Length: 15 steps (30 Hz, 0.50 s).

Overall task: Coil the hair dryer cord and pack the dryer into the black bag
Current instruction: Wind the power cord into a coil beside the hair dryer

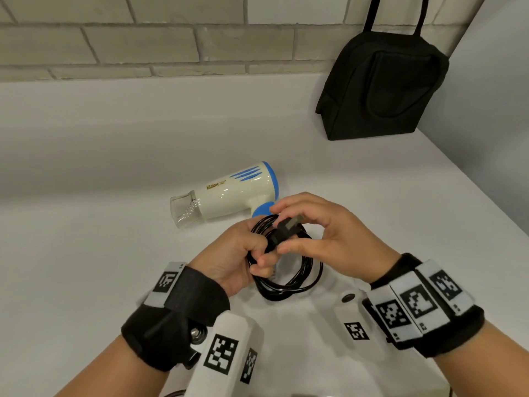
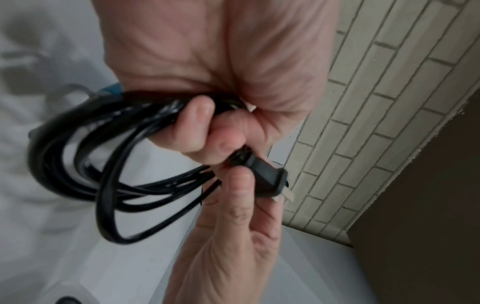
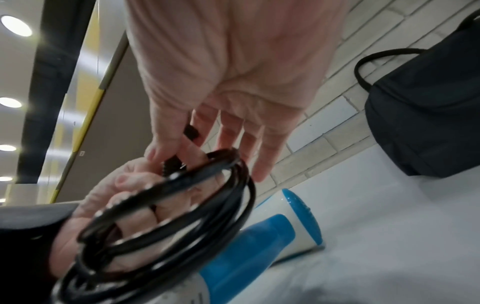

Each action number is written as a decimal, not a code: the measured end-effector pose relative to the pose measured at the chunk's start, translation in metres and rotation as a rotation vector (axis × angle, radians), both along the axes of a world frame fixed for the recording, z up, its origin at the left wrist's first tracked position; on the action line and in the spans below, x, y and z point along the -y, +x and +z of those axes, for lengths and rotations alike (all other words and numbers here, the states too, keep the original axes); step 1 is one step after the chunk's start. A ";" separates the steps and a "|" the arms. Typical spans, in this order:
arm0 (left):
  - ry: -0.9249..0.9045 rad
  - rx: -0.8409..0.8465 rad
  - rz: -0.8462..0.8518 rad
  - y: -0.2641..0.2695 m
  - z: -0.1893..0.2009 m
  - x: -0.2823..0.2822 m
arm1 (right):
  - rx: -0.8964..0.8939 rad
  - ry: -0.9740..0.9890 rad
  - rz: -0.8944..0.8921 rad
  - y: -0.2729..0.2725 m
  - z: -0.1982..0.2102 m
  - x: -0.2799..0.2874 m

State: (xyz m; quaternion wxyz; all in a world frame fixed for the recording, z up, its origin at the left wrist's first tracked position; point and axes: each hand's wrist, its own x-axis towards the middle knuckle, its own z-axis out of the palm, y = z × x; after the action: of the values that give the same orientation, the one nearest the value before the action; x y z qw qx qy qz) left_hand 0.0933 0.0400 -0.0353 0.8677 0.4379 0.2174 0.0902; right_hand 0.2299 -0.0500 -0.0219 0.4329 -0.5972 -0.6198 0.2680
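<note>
A cream and blue hair dryer (image 1: 229, 193) lies on its side on the white table (image 1: 100, 253), nozzle pointing left. Its black cord (image 1: 289, 276) is wound into a coil of several loops just in front of it. My left hand (image 1: 262, 260) grips one side of the coil, fingers curled round the bundle (image 2: 78, 164). My right hand (image 1: 279, 229) pinches the black plug (image 1: 287, 224) between thumb and forefinger above the coil; its prongs (image 2: 287, 196) stick out. The black bag (image 1: 380, 84) stands upright at the back right, apart from both hands.
A pale brick wall (image 1: 143, 47) runs along the back of the table. The table's right edge (image 1: 472, 184) slants past the bag. The bag's handles (image 1: 395, 12) stand up against the wall. Bare tabletop lies left of the dryer.
</note>
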 end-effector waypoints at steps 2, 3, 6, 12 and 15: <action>0.041 -0.016 0.002 0.001 0.000 0.000 | -0.033 0.020 0.004 -0.003 -0.001 -0.002; 0.094 -0.032 0.012 0.002 0.000 0.001 | -0.059 0.029 0.000 -0.004 0.000 -0.002; 0.330 -0.111 0.059 0.007 -0.002 0.005 | -0.167 0.043 -0.021 -0.003 0.003 0.000; 0.549 -0.152 0.089 0.010 -0.009 0.011 | -0.369 0.004 -0.120 -0.007 -0.002 0.002; 0.639 -0.164 0.111 0.009 -0.012 0.010 | -0.456 0.022 -0.182 -0.010 -0.005 -0.001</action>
State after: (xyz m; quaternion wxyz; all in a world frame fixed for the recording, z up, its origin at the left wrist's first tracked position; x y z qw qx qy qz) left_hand 0.1027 0.0297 -0.0470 0.6598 0.6811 0.2709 0.1653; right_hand 0.2199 -0.0494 -0.0267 0.5906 -0.5696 -0.4527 0.3490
